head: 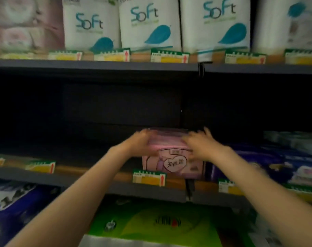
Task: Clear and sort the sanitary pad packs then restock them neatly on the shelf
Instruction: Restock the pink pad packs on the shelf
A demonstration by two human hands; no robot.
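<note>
On middle shelf (91, 177), left hand (140, 140), right hand (198, 143) fingers gripping pink pad pack (167, 139), blurred

Dim overall, brighter along the top; deep shadow inside the middle shelf (116, 104); motion blur throughout; wide-angle bending at the edges.

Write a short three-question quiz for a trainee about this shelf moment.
1. True or false: both hands hold the top pink pack.
2. What does that pack sit on? A) another pink pack B) the bare shelf C) a white roll
3. Name the word printed on the white packs above.

Key: 1 true: left hand and right hand grip its ends. 2 A: lower pink pack. 3 Soft.
</note>
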